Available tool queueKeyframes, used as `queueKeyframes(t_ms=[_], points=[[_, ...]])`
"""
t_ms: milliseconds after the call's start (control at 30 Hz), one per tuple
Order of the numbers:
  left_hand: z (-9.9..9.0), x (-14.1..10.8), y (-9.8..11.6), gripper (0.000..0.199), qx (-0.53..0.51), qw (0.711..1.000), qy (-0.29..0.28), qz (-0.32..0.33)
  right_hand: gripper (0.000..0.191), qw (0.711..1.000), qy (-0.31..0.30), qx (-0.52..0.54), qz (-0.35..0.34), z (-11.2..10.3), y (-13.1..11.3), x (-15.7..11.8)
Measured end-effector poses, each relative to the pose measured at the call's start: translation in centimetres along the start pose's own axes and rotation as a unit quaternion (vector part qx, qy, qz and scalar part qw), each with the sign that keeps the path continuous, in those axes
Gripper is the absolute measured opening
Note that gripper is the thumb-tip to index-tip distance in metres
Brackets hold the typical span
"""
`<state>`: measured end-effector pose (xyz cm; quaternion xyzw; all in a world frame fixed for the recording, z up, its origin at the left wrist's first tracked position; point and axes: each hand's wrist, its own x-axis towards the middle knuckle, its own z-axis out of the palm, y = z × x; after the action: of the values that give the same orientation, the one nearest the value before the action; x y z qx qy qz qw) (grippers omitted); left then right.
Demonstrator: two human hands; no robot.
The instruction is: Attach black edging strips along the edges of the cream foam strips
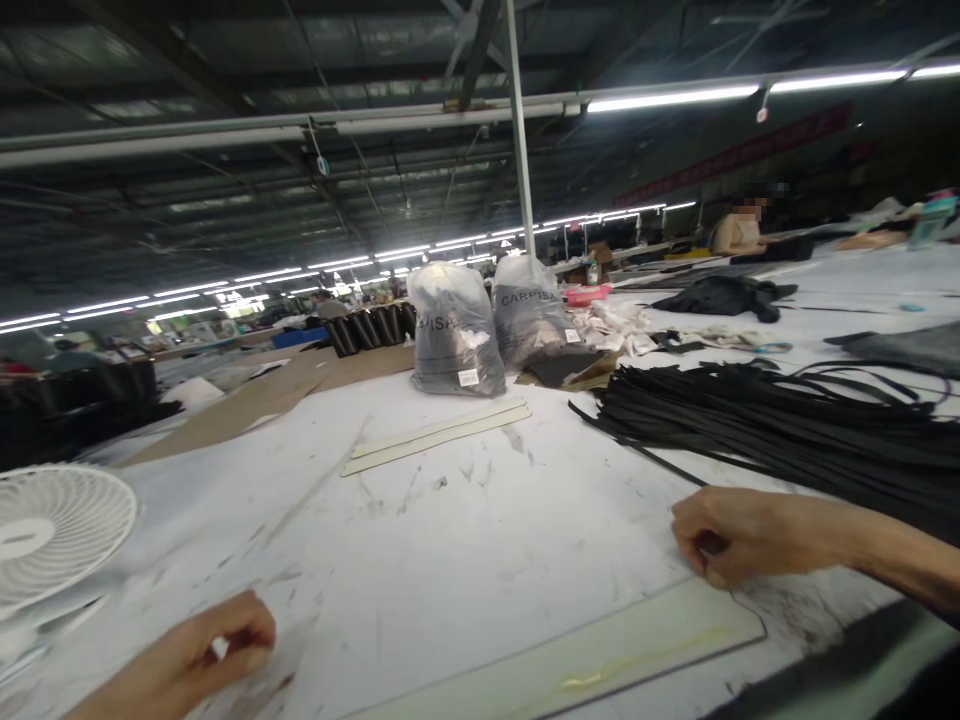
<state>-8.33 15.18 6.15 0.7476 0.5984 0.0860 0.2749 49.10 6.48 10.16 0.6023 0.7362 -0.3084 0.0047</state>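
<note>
My left hand point(206, 645) hovers over the white table at the lower left, its fingers curled into a loose pinch with nothing visible in it. At the right, my right hand point(757, 535) is closed, thumb and fingertips drawn together by the end of a long pale strip point(600, 650). Whatever lies between those fingertips is hidden. The strip lies flat along the near edge, with a yellowish glossy streak on it. A single black strap runs from a heap of black straps point(750, 410) to just behind my right hand. Farther off lie two narrower pale strips point(439, 435).
A white fan point(60, 540) stands at the left. Two filled plastic bags point(457, 345) sit at the back of the white table point(450, 560), beside a metal pole point(519, 130). Dark fabric point(720, 297) lies at the back right, where another person point(739, 235) sits.
</note>
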Motion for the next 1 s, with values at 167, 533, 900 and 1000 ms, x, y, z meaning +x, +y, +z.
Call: queueKeyframes(t_ms=[167,533,900,1000], points=[[-4.7,7.3,-0.4,0.041,-0.047,0.996,0.077,-0.009,0.025,0.995,-0.071,0.071,0.017,-4.9,0.2,3.8],[-1.4,19.2,-2.7,0.052,-0.006,0.980,0.199,0.018,0.043,0.982,0.169,-0.062,-0.065,-7.2,4.0,19.2],[-2.1,25.4,-3.7,0.031,-0.013,0.967,0.232,-0.105,0.030,0.963,0.246,-0.095,0.052,-8.8,1.2,28.3],[-1.7,25.9,-3.9,0.023,-0.033,0.963,0.242,-0.113,0.029,0.960,0.254,-0.089,0.081,-8.5,1.1,29.7]])
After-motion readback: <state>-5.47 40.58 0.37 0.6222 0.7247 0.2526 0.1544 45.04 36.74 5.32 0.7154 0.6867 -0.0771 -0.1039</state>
